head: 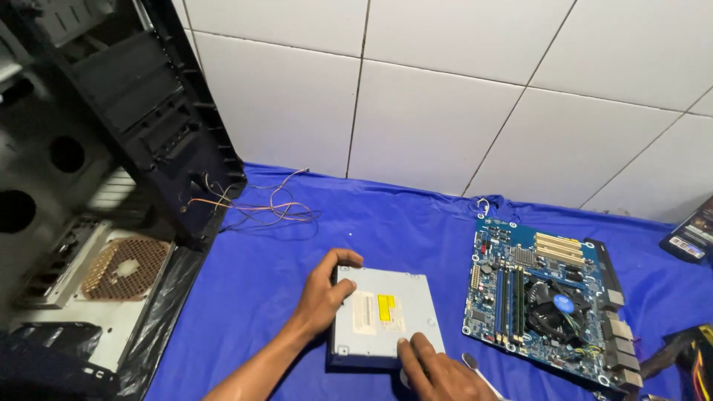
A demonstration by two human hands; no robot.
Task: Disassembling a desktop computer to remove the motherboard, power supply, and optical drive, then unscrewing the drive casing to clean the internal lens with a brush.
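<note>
A grey metal optical disc drive (386,315) lies flat on the blue cloth (282,260), a white and a yellow sticker on its top. My left hand (325,293) grips its left edge, thumb on the top plate. At the drive's near right corner my right hand (434,371) presses down with the fingers on the lid. To the right lies a blue motherboard (546,297) with a black cooler fan, apart from both hands.
An open black computer case (104,171) lies at the left, thin orange and white wires (275,204) trailing from its front panel onto the cloth. A white tiled wall (445,96) rises behind. A dark box (694,234) and a power unit (694,360) sit at the right edge.
</note>
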